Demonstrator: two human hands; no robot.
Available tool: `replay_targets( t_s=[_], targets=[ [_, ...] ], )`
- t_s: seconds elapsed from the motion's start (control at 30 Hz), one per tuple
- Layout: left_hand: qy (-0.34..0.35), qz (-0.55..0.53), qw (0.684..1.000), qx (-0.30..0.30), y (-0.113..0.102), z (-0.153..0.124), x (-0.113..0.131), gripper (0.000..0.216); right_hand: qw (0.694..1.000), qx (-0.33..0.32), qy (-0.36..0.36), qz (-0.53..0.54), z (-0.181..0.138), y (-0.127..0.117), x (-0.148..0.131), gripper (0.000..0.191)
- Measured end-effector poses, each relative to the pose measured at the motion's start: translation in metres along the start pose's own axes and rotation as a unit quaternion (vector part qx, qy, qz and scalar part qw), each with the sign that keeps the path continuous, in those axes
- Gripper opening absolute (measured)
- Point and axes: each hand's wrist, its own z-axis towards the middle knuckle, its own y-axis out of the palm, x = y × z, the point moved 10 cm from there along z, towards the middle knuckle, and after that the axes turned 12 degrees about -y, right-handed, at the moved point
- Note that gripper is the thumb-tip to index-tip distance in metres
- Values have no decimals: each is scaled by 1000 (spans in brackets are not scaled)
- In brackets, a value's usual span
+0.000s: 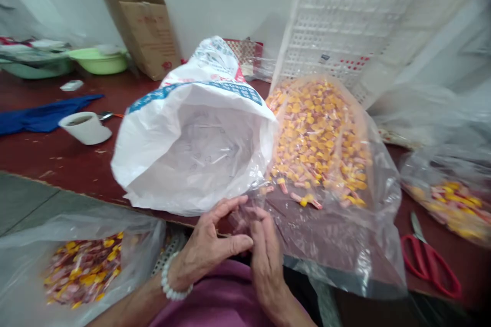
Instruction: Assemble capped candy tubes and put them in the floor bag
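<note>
At the table's front edge, my left hand (217,237), with a white bead bracelet (171,281), is curled round a thin clear plastic bag (245,214). My right hand (266,258) pinches the same plastic, its fingers bent and partly hiding it. The left thumb reaches across to the right fingers. Just beyond my hands, a large white sack (153,127) lies with its mouth facing me and clear film inside. To the right, a big clear bag (322,240) lies open, heaped with small pink pieces with yellow ends (314,133).
Red-handled scissors (431,265) lie at the right edge beside another filled bag (460,199). A bag of similar pieces (88,271) is below left. A white cup (86,127), blue cloth (46,115), green basin (99,60), cardboard box (149,36) and white crate (330,30) stand farther back.
</note>
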Motion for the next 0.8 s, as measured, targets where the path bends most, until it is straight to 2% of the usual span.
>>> replay_targets(
  t_s=[0.07, 0.1, 0.2, 0.27, 0.37, 0.47, 0.53, 0.6, 0.67, 0.73, 0.8],
  targets=[
    [-8, -38, 999, -7, 13, 1, -10, 74, 996, 6, 62, 59, -6, 6, 8, 34],
    [-28, -75, 996, -28, 22, 1, -16, 75, 993, 5, 80, 84, -8, 9, 10, 36],
    [-80, -190, 974, -98, 45, 0, -28, 71, 980, 6, 147, 134, -17, 14, 21, 40],
    [-96, -220, 963, -125, 54, -3, -29, 69, 970, 15, 189, 149, -25, 12, 28, 42],
    [-123, -227, 958, -126, 59, -6, -34, 55, 977, -13, 177, 117, -27, 9, 22, 40],
    [-112, -241, 961, -79, 50, -2, -33, 29, 987, -119, 100, 37, -19, 5, 7, 34],
    [-80, -246, 965, -34, 37, 3, -28, 18, 986, -156, 14, -64, -8, -11, 2, 31],
    [-54, -230, 972, -5, 27, 8, -22, 17, 959, -120, -70, -247, 9, -46, 4, 26],
    [-53, -191, 980, -13, 27, 12, -18, 23, 879, -65, -80, -465, 25, -86, 20, 24],
    [-61, -148, 986, -52, 36, 15, -17, 31, 855, -53, -65, -511, 41, -111, 42, 23],
    [-64, -114, 988, -87, 47, 16, -16, 36, 853, -57, -59, -515, 54, -124, 58, 20]
  ],
)
